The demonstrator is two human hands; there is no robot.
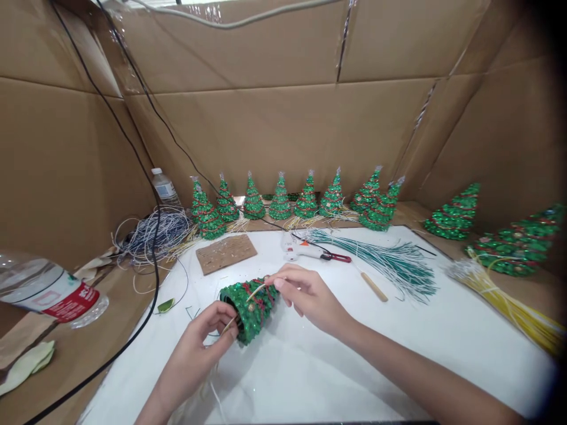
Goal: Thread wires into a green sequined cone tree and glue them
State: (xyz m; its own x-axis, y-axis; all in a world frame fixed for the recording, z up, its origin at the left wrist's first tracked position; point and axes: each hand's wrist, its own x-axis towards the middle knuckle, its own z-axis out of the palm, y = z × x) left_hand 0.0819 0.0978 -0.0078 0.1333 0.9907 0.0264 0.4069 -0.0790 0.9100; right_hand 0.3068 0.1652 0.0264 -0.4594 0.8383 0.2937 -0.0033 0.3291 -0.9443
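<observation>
A small green Christmas tree (256, 319) with red garland lies on its side above the white tabletop, its hollow base facing left. My left hand (206, 337) is closed at the rim of that base, fingers partly inside, with a pale yellow strand running between thumb and fingers. On the tree's upper side, my right hand (312, 298) pinches a thin pale yellow wire (256, 292). Its other fingers curl close to the tree's tip, which they hide. Whether both strands are one wire, I cannot tell.
Several finished trees (280, 200) stand along the back. A white glue gun (305, 251), a wooden-handled tool (374, 286), green wires (394, 262) and a cardboard piece (225, 254) lie beyond my hands. Yellow wires (509, 301) lie right; a water bottle (57, 292) and black cable (153, 289) are left.
</observation>
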